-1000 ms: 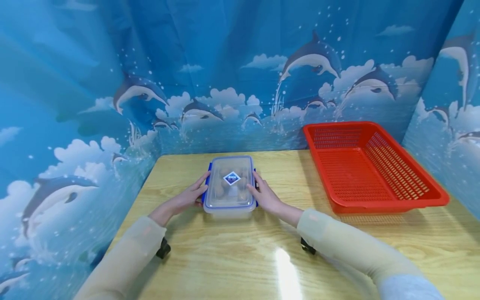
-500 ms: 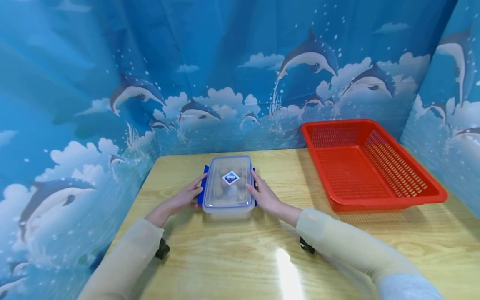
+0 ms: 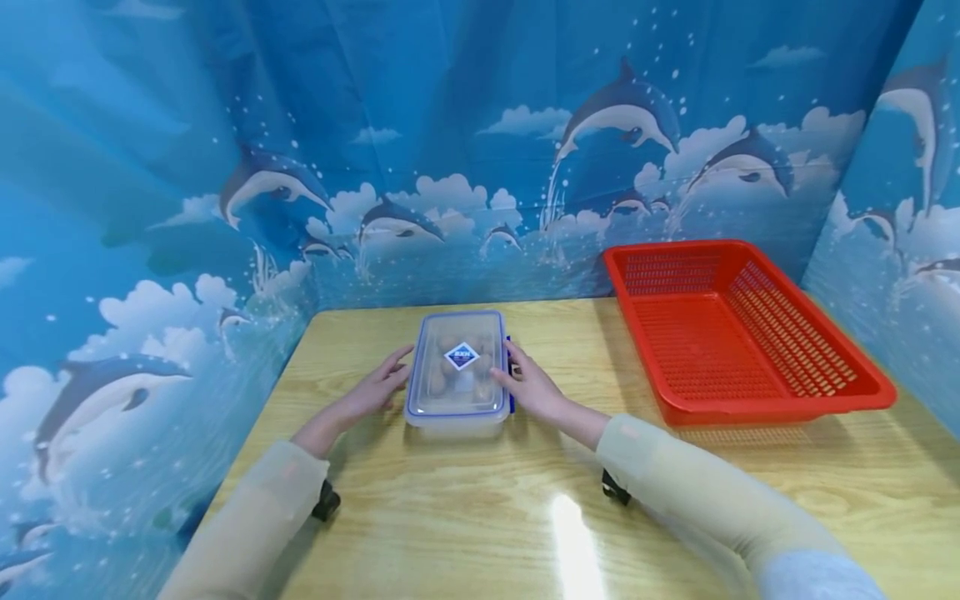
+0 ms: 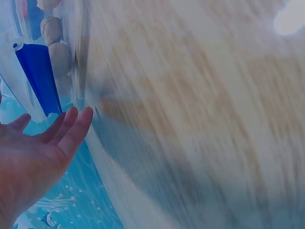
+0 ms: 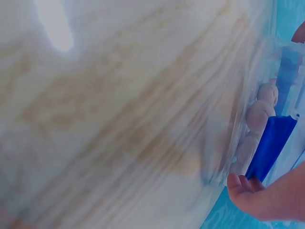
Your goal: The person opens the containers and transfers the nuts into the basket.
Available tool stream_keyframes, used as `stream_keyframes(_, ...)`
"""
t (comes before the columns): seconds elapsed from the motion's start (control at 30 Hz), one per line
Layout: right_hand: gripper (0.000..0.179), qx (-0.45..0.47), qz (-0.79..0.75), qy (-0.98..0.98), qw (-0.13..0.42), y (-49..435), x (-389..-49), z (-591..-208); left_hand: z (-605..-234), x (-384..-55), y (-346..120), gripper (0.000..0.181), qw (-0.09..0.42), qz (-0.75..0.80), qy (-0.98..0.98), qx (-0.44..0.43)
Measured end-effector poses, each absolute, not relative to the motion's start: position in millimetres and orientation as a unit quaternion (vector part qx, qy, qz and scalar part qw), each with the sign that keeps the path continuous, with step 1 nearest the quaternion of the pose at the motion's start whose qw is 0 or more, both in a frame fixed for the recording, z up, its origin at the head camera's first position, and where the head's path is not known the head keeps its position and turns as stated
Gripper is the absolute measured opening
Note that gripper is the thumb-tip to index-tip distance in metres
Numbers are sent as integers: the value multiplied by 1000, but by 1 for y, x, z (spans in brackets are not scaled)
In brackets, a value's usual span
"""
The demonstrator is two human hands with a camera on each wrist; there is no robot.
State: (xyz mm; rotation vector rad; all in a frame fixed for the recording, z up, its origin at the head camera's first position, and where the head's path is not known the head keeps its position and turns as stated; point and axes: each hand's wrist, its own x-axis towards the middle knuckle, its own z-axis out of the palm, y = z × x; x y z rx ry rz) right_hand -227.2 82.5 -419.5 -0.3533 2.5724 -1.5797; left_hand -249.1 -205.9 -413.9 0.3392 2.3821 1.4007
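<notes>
A clear lidded food container [image 3: 459, 392] with a blue seal stands on the table; several round pale-brown things [image 4: 51, 29] show through its wall. My left hand [image 3: 370, 393] is just beside its left side, palm up and fingers loosely extended. In the left wrist view those fingertips lie close to a blue latch [image 4: 40, 76]; contact is unclear. My right hand [image 3: 536, 392] holds the right edge, thumb over the lid. In the right wrist view its bent fingertips sit at the lower end of the other blue latch [image 5: 271, 147].
A red slotted basket [image 3: 720, 342] stands at the right of the wooden table [image 3: 450, 517]. Blue dolphin-print sheeting [image 3: 465, 158] hangs behind the table and at both sides. Light glares off the table in front of the container.
The left blue latch swings outward half a second ago and is now out of sight in the head view. My left hand shifts slightly off it. The right hand stays nearly in place.
</notes>
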Motion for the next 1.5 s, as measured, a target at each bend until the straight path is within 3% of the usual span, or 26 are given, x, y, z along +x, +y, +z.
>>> stream_keyframes(0.47,70,-123,-524,840,71,89,-237,-420,-413,-249,-202,76,177,455,859,152)
stream_keyframes(0.87,64,-158,-527,832,66,89,-237,-423,-416,-247,-202,74,194,476,847,132)
stream_keyframes(1.23,66,-136,-538,829,74,90,-235,-421,-417,-247,-200,75,197,510,829,114)
stream_keyframes(1.5,63,-156,-547,821,41,88,-232,-419,-416,-244,-199,73,190,542,809,120)
